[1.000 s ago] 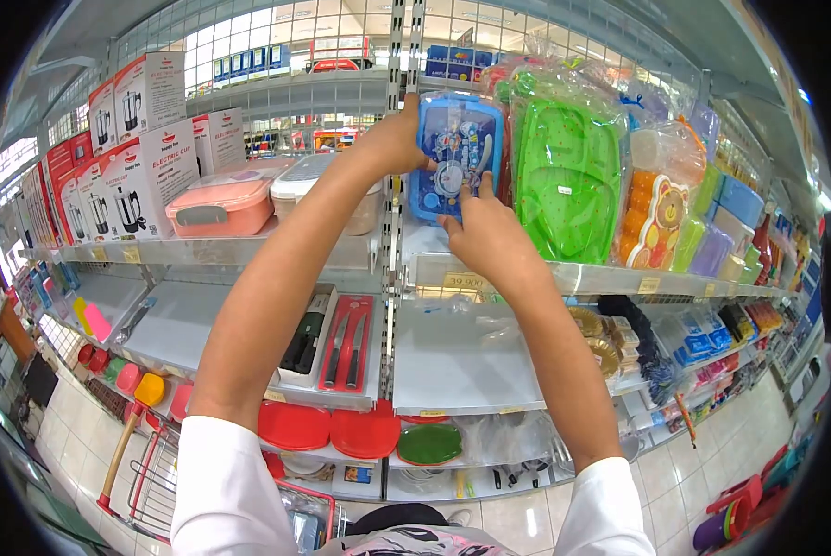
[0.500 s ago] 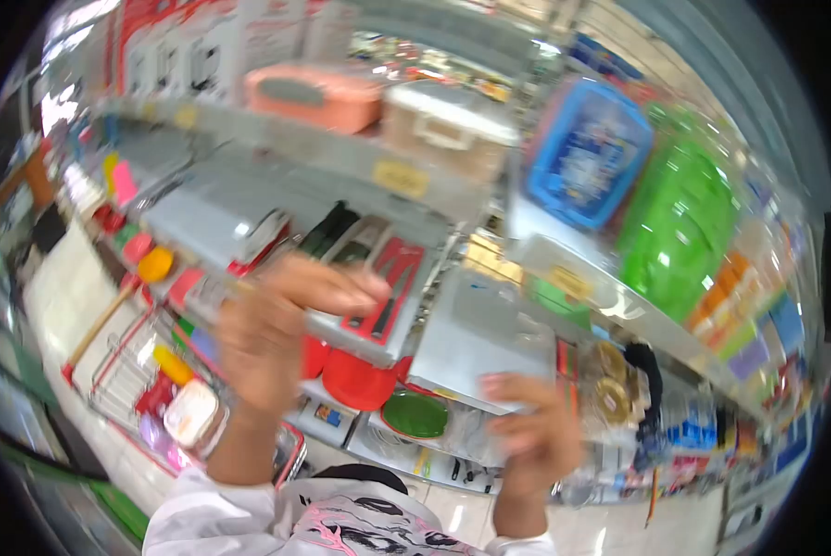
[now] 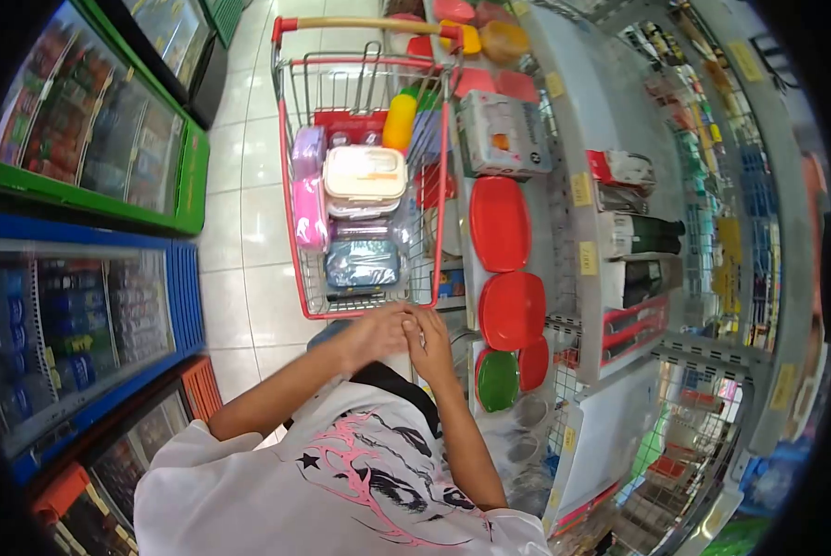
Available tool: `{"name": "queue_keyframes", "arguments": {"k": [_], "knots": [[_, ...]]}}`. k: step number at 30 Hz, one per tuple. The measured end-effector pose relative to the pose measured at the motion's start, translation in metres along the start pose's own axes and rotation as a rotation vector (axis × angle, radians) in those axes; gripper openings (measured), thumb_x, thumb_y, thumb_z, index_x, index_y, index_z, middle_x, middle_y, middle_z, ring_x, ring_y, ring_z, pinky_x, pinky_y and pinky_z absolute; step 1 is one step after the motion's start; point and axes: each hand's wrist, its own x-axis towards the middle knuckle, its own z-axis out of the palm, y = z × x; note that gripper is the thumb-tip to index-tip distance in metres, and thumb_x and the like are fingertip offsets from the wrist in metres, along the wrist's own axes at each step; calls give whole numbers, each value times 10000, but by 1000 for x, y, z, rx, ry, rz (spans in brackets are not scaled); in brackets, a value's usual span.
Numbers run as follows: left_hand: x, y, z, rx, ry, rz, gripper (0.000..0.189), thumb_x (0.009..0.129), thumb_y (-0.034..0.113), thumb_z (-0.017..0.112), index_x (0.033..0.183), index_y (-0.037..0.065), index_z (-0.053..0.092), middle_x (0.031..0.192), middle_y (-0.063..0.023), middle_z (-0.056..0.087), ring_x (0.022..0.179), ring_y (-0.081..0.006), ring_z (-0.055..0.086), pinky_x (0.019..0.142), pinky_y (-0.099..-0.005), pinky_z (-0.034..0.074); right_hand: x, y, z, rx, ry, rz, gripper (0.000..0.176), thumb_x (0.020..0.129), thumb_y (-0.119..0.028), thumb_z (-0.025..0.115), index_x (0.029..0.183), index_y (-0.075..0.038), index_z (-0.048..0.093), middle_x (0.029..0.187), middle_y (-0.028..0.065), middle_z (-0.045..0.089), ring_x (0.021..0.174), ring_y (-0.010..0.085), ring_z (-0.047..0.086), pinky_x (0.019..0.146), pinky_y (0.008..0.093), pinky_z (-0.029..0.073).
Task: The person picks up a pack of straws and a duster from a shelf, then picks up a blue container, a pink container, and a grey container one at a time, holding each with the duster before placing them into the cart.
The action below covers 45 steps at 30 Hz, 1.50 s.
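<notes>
Left hand: our left hand (image 3: 377, 332) is curled against the right one, just off the near edge of the cart. We cannot tell whether it grips anything.
Right hand: our right hand (image 3: 430, 339) has its fingers laid over the left. We see nothing between them, so we cannot tell its hold either.
Cart: the red wire shopping cart (image 3: 289, 199) stands on the tiled floor, its handle at the far edge.
Load: a cream lunch box (image 3: 365, 173) lies mid-cart on wrapped boxes, with a blue wrapped box (image 3: 362, 262) toward the near edge, a pink container (image 3: 309, 202) along the left wall and a yellow bottle (image 3: 400, 120) in the far right corner. We judge the flat boxes are stacked so they sit steady.
Shelf: 2 red plates (image 3: 499, 222) and 1 green plate (image 3: 497, 380) stand face out beside the cart's right wall, likely for display.
Fridges: drinks fridges (image 3: 82, 130) line the left.
</notes>
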Motion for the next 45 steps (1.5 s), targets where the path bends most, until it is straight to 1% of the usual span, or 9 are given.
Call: {"name": "queue_keyframes", "arguments": {"k": [5,9,15,18,29,31,34,37,45], "knots": [[48,21,-118,205,554,235,410,958,298,397,1247,30,512,1166,-78,613,1062,-214,578,940,-345,430,-86,102,18,120,-123,425,336,918,-285,579,1057,18,620,931,156,662,865,235,630,802,323,480],[79,31,-165,1288,653,330,460,856,260,593,1242,23,515,1262,-142,528,1094,-268,559,909,-351,459,-230,203,12,139,-92,832,332,905,-300,585,1040,-2,638,872,111,670,801,179,635,730,313,498],[131,46,-191,2183,489,94,1356,485,557,830,1495,151,20,1501,-267,140,1400,-416,120,1131,-498,151,-403,197,21,477,140,1352,322,908,-341,554,1063,-77,656,835,53,656,650,147,602,580,324,489],[139,56,-180,2351,444,-181,1425,463,575,836,1488,183,-73,1504,-260,140,1397,-414,136,1119,-517,171,-417,145,24,369,91,1289,331,929,-349,529,1097,-86,637,848,43,647,681,134,587,629,307,494],[147,49,-184,2413,522,-90,1340,497,519,829,1496,175,5,1457,-274,236,1366,-405,219,1114,-546,138,-365,117,35,489,261,1274,329,947,-349,506,1116,-94,626,875,32,644,729,127,589,662,290,488],[144,64,-191,2313,617,501,1139,616,494,774,1485,127,138,1456,-250,273,1375,-394,220,1126,-520,132,-351,112,35,514,297,1263,329,951,-348,501,1120,-95,624,880,30,644,739,125,589,668,287,487],[124,110,-175,2240,1163,636,1010,684,449,728,1464,77,206,1449,-261,280,1371,-422,207,1126,-528,127,-333,108,41,554,320,1249,328,954,-348,496,1124,-97,622,885,28,643,749,124,590,675,283,486],[116,137,-184,2211,1364,259,984,706,430,713,1459,54,202,1450,-265,277,1368,-450,190,1124,-537,125,-315,103,33,516,241,1328,323,972,-330,469,1140,-98,620,907,11,631,769,104,571,687,266,468],[120,127,-192,1892,1317,587,954,693,286,728,1447,19,206,1459,-272,225,1357,-423,220,1112,-513,204,-291,88,44,465,203,1164,330,939,-292,524,1137,-43,615,958,38,644,856,117,576,767,260,460]]}}
